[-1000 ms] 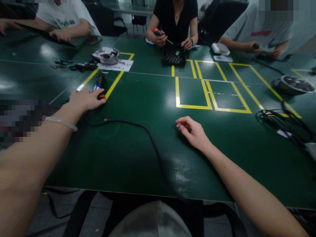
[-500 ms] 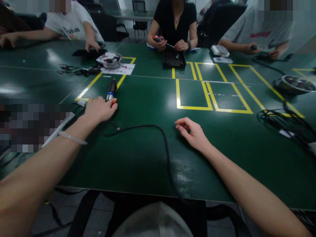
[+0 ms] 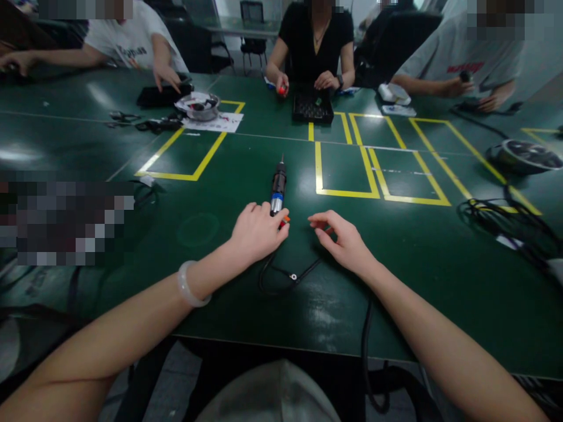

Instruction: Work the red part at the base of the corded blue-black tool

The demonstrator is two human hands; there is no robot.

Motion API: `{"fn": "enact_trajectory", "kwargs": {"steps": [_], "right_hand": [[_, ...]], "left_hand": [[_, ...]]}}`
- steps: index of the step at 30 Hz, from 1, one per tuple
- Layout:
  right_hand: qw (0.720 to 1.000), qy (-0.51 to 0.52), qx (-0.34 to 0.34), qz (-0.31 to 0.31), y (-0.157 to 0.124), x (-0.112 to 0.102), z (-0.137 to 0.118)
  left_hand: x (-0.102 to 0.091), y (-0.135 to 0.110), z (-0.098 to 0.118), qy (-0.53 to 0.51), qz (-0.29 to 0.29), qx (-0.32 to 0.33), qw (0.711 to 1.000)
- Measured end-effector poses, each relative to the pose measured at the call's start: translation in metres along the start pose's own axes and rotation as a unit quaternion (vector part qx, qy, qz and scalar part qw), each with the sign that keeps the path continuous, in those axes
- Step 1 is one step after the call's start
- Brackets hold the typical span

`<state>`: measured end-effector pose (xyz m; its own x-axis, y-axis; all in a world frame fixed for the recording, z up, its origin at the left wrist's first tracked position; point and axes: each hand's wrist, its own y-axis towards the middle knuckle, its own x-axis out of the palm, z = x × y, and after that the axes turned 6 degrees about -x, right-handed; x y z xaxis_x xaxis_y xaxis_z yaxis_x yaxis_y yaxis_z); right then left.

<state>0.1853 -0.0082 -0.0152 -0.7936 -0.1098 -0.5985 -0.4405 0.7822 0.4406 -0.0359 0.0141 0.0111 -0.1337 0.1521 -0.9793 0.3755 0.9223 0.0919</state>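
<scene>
The powered screwdriver [image 3: 278, 186] is held near its rear by the left hand [image 3: 259, 234], its long axis pointed away across the worktop [image 3: 229, 316]. The right hand [image 3: 342, 237], empty, is curled loosely with a narrow gap, just right of it. Red shirt lettering [image 3: 465, 68] is too blurred to be read; no tool label can be made out.

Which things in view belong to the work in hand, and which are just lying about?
In hand, it seems:
- electric screwdriver, its rear end in the left hand
- black cable, apparently the tool's

Apparently just lying about:
- bowl of small items, on a paper sheet
- coiled black cables, at the right
- white case, far side
</scene>
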Motion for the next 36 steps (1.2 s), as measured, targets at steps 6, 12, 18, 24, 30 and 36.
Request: {"fn": "enact_trajectory", "kwargs": {"steps": [6,12,18,24,30,36], "right_hand": [[0.999,0.013,-0.008,-0.038,0.001,-0.001,-0.001],[0.998,0.031,0.012,-0.046,0.001,-0.004,0.004],[0.982,0.138,0.127,-0.038,0.000,-0.002,0.010],[0.925,0.291,0.241,-0.047,0.001,-0.001,0.013],[0.898,0.341,0.275,-0.047,0.003,-0.003,0.010],[0.891,0.361,0.270,-0.058,0.003,-0.004,0.009]], "left_hand": [[-0.001,-0.005,0.035,-0.060,0.023,0.076,0.995],[0.003,-0.007,0.032,-0.115,0.016,0.077,0.990],[0.008,-0.007,0.017,-0.147,0.002,0.108,0.983],[0.012,-0.011,0.009,-0.182,-0.012,0.113,0.977],[0.015,-0.013,0.008,-0.200,-0.004,0.112,0.973],[0.018,-0.015,0.008,-0.209,0.000,0.109,0.972]]}}
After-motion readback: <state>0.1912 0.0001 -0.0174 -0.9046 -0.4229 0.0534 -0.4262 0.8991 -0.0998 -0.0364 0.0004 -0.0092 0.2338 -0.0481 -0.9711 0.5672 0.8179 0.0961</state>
